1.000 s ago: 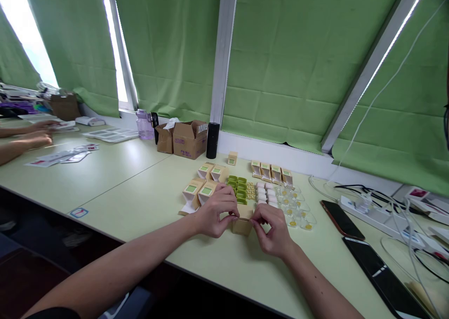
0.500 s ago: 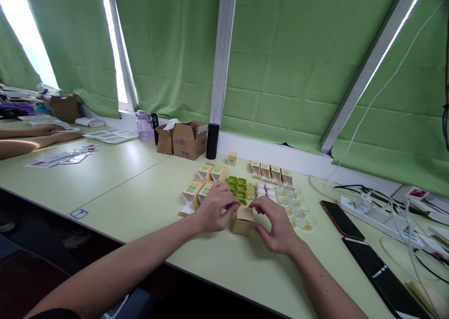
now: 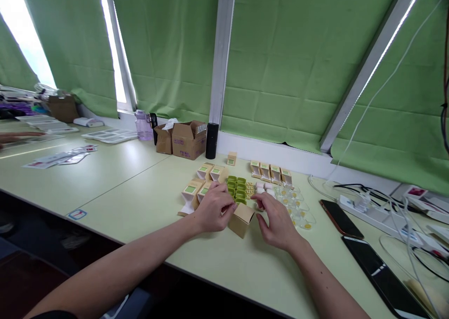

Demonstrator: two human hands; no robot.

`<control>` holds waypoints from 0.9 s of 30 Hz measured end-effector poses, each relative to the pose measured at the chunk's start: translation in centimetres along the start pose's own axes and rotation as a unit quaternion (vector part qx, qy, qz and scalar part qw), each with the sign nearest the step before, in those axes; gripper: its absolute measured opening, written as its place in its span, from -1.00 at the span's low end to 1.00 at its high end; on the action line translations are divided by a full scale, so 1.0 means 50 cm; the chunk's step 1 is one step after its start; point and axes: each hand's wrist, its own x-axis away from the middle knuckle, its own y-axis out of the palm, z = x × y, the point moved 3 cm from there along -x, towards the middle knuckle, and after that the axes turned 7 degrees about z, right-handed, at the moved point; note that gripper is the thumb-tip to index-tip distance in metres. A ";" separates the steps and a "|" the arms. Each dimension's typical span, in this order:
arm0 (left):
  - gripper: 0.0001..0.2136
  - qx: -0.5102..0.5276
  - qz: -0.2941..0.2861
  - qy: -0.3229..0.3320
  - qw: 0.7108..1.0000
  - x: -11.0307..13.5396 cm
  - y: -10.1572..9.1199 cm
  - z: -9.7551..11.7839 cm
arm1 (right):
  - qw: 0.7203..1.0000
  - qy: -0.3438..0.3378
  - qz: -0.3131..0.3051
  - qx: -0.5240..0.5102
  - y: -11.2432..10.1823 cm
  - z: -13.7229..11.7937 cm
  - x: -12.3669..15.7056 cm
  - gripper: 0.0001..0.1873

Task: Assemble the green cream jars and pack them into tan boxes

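Observation:
A small brown cardboard box (image 3: pixel 241 221) with its lid flap nearly down is in front of me, turned with one corner toward me. My left hand (image 3: pixel 218 210) pinches its upper left edge between thumb and fingers. Just right of the box, my right hand (image 3: pixel 275 220) has its thumb and fingers apart, holding nothing. Behind the hands are several green cups (image 3: pixel 240 186), small yellowish pieces (image 3: pixel 249 189), white-pink blocks (image 3: pixel 260 188) and clear containers with yellow centres (image 3: pixel 304 218). Open boxes with green labels (image 3: pixel 191 193) stand left of the cups, partly hidden by my left hand.
More labelled boxes (image 3: pixel 265 171) line the back, near a black cylinder (image 3: pixel 211 141) and a larger carton (image 3: pixel 189 140). Two phones (image 3: pixel 342 219) and a power strip (image 3: pixel 379 221) with cables lie at right. A co-worker's hand (image 3: pixel 21 135) shows at far left.
The cardboard box has rotated, so a corner now points toward me. My right hand has come off it slightly to the right. The co-worker's arms have drawn back leftward.

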 end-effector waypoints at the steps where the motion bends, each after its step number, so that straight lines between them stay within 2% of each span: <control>1: -0.71 -0.003 0.002 -0.008 1.000 -0.001 0.000 -0.001 | 1.000 -0.005 0.003 -0.008 -0.001 -0.001 0.000 -0.50; 4: -0.82 -0.019 -0.021 -0.033 0.999 -0.002 0.003 -0.003 | 0.999 -0.025 0.000 -0.042 -0.001 -0.012 0.001 -0.53; 9: -0.67 -0.025 -0.086 -0.031 0.995 0.000 0.013 -0.003 | 0.997 -0.049 -0.025 -0.053 0.010 -0.029 0.003 -0.41; 18: -0.80 -0.004 -0.045 -0.036 0.998 0.001 0.009 -0.008 | 0.998 -0.023 -0.027 -0.046 0.000 -0.020 -0.001 -0.30; 27: -0.83 0.034 -0.045 -0.002 0.998 0.005 0.010 0.002 | 0.999 -0.002 0.018 0.034 0.024 0.010 0.004 -0.40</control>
